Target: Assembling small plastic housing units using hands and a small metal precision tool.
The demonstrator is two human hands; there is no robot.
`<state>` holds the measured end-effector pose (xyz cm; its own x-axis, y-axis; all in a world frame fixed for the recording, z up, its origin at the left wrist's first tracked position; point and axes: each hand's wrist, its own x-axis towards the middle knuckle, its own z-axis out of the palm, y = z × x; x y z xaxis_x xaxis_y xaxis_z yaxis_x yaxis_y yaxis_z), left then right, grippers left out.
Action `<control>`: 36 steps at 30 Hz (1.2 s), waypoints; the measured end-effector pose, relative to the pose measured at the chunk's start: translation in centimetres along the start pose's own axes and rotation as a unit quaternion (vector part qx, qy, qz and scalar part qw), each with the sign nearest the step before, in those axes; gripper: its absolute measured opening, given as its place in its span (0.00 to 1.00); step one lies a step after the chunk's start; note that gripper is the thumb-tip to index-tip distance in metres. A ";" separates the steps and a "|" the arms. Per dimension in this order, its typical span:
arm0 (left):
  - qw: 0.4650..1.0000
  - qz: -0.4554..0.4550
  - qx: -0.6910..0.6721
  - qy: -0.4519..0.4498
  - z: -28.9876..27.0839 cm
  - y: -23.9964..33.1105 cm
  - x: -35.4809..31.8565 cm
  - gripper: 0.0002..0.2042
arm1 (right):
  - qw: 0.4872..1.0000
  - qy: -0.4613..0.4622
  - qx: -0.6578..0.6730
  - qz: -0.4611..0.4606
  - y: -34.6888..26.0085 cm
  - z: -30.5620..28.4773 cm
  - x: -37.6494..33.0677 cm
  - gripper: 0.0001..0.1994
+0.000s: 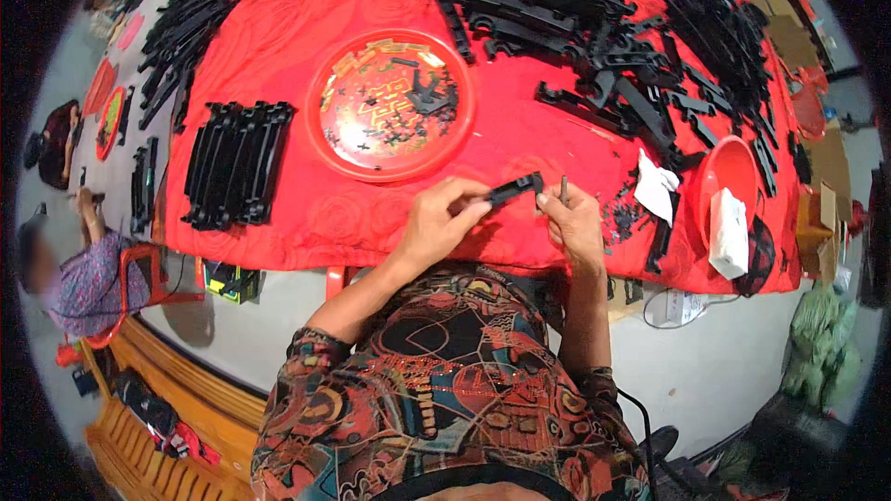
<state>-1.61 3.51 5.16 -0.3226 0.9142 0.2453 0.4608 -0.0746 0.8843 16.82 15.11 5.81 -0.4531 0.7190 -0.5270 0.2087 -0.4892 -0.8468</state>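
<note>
My left hand (pixel 444 221) is closed, thumb and fingers pinching one end of a long black plastic part (pixel 512 190) with a hooked far end. Close to that hooked end is my right hand (pixel 575 227), also closed, gripping a thin grey tool (pixel 563 187) whose tip points up; its kind I cannot make out. Just beyond both hands, a round red-rimmed tray (pixel 320 144) holds many tiny black pieces and a small heap of larger ones. All this is over a table with a red cloth (pixel 343 213).
Stacked black parts (pixel 237 165) lie left; a large pile (pixel 557 14) spreads across the far right. At right are a red basin (pixel 729 162), a white tissue pack (pixel 729 232), crumpled tissue (pixel 655 187) and black scraps (pixel 626 218). Another person (pixel 93 269) sits far left.
</note>
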 end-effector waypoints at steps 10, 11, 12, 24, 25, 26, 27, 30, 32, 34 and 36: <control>0.939 -0.187 -0.281 -0.066 0.1 -1.7 2.1 0.06 | 0.980 -0.076 -0.091 -0.160 0.2 3.9 0.0 0.04; 0.939 -0.177 -0.289 -0.060 0.1 -1.8 1.9 0.05 | 0.980 -0.076 -0.100 -0.153 0.1 4.0 -0.1 0.04; 0.938 -0.181 -0.290 -0.060 -0.1 -1.7 1.6 0.05 | 0.981 -0.077 -0.100 -0.150 0.1 4.1 -0.4 0.04; 0.901 -0.237 -0.361 0.032 -3.6 -2.1 0.4 0.06 | 0.839 -0.074 -0.334 -0.422 -2.0 7.9 -0.8 0.09; 0.946 -0.201 -0.246 0.064 -4.5 -2.6 1.1 0.07 | 0.846 -0.063 -0.325 -0.418 -2.2 8.1 0.2 0.07; 0.974 -0.164 -0.126 0.096 -5.5 -3.2 1.8 0.07 | 0.844 -0.064 -0.326 -0.420 -2.4 8.4 1.4 0.07; 0.978 -0.174 -0.065 0.094 -6.6 -3.9 2.5 0.08 | 0.838 -0.020 -0.333 -0.432 -2.5 8.6 2.7 0.07; 0.981 -0.167 0.026 0.093 -8.9 -6.7 3.9 0.09 | 0.803 0.039 -0.378 -0.458 -3.0 9.2 7.4 0.05; 0.968 -0.110 0.203 0.099 -9.6 -7.2 4.2 0.08 | 0.774 0.052 -0.418 -0.472 -3.3 10.1 10.0 0.05; 0.966 -0.114 0.218 0.086 -9.4 -7.7 4.5 0.09 | 0.742 0.065 -0.490 -0.452 -3.7 11.0 11.6 0.05; 0.945 -0.073 0.308 0.079 -9.1 -8.2 4.5 0.08 | 0.728 0.048 -0.501 -0.466 -3.8 11.8 12.6 0.06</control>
<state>-14.38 4.58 2.65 -0.5168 0.8224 0.2380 0.7800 0.3377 0.5268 0.04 20.18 3.20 -0.7498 0.5626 0.3482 0.3981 0.8040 -0.4417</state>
